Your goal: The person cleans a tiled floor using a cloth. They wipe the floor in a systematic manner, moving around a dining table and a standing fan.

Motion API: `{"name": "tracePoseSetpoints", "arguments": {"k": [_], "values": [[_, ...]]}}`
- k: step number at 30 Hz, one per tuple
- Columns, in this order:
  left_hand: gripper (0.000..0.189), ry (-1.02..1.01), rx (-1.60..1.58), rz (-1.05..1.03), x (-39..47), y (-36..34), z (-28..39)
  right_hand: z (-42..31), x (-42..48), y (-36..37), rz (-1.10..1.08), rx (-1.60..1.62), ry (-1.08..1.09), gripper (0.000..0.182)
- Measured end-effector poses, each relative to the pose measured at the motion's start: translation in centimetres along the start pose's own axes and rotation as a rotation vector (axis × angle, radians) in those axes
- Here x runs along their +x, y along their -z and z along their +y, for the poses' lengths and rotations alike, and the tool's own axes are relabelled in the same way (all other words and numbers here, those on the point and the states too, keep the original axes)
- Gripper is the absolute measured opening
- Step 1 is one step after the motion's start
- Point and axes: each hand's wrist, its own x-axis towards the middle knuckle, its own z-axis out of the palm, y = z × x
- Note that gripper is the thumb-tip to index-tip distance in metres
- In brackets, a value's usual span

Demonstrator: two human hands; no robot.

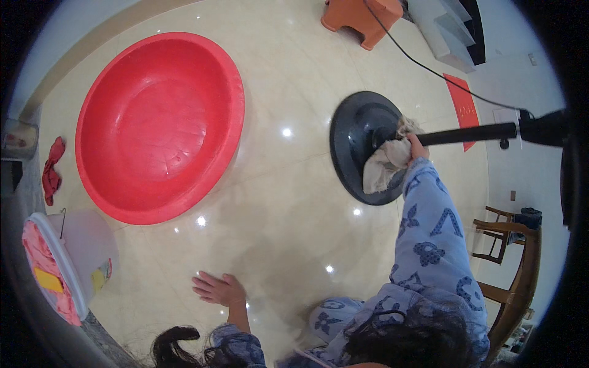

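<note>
My right hand (417,148) is closed around a pale, worn cloth (387,163), pressing it to the lower end of a black pole (469,134). The pole rises from a round black base (352,152), over which part of the cloth drapes. It looks like a pedestal fan, its upper part cut off by the right rim of the picture. My left hand (220,290) holds nothing; its fingers are spread over the tiled floor (276,221), and I cannot tell whether it touches the tiles.
A large red plastic basin (161,129) stands at the left. Below it is a bucket (87,257) with pink cloth (39,244) and a yellow item (48,279). A dark red cloth (53,172) lies nearby. An orange stool (363,18), black cord (428,71) and wooden chair (529,262) surround.
</note>
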Motion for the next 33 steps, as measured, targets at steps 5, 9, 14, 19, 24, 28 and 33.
{"name": "tracePoseSetpoints", "arguments": {"k": [5,9,14,19,24,28,33], "values": [[0.064,-0.030,-0.003,0.052,-0.1,0.2,0.0,-4.6,-2.8,-8.1,0.015,0.028,0.075,0.050],[0.064,0.040,0.023,-0.082,0.2,1.2,0.8,-6.8,-3.4,-12.5,-0.083,0.133,0.159,0.060],[0.062,-0.039,0.002,-0.015,-1.3,-0.4,0.8,-3.0,-3.9,-15.0,0.080,-0.221,0.301,0.063],[0.061,-0.010,0.098,0.008,-0.5,-0.5,0.4,5.5,-23.1,-9.1,-0.388,-0.705,0.771,0.060],[0.060,-0.058,0.104,0.090,-0.9,-1.1,0.2,9.1,-32.1,1.0,-1.167,-0.730,0.860,0.063],[0.062,-0.064,0.075,0.105,-0.5,-1.8,-0.8,13.7,-22.6,7.2,-0.911,-0.931,0.777,0.058],[0.061,-0.127,0.029,0.216,-0.8,-2.6,-0.8,18.8,-3.4,17.7,0.000,-1.326,0.000,0.051]]}}
